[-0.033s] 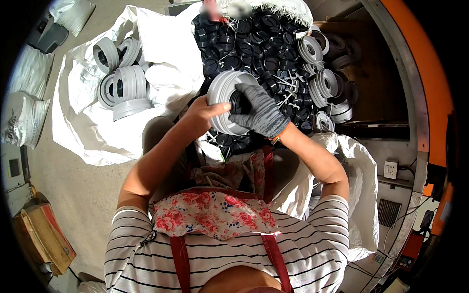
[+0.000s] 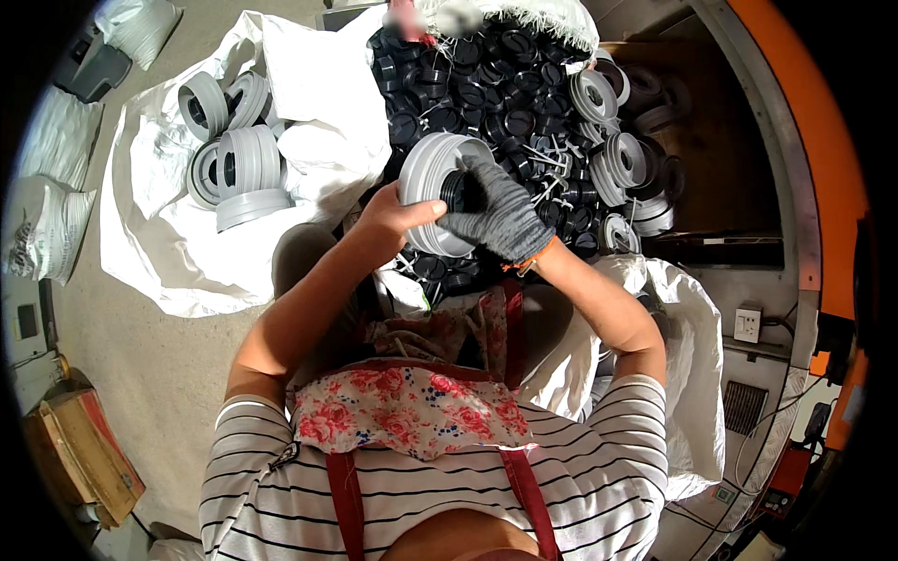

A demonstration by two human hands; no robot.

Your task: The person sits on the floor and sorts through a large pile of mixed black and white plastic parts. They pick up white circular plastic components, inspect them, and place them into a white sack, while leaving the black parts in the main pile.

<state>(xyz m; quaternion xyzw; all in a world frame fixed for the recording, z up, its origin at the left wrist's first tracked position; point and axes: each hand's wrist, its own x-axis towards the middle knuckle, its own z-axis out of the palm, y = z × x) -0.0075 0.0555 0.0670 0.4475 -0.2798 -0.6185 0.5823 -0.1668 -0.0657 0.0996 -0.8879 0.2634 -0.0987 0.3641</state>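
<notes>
My bare left hand (image 2: 391, 224) is closed on the left rim of a wide grey plastic ring (image 2: 423, 187), thumb across its edge. The ring is tilted, its opening turned to the right. A black threaded cap (image 2: 453, 192) sits in the middle of the opening. My right hand (image 2: 508, 220), in a grey knitted glove, has fingers and thumb curved around this cap and covers much of it. Just beyond and below my hands spreads a heap of black plastic caps (image 2: 477, 70), with thin white plastic sprues (image 2: 552, 159) lying among them.
At the left, a white woven sack (image 2: 140, 215) lies open with several grey rings (image 2: 248, 161) on it. More grey rings (image 2: 622, 164) are stacked right of the heap. An orange machine frame (image 2: 790, 84) and a wall socket (image 2: 747, 323) stand at the far right.
The grey ring has shifted very slightly up and to the right. My gloved right fingers have moved a little around the black cap; both hands keep their hold.
</notes>
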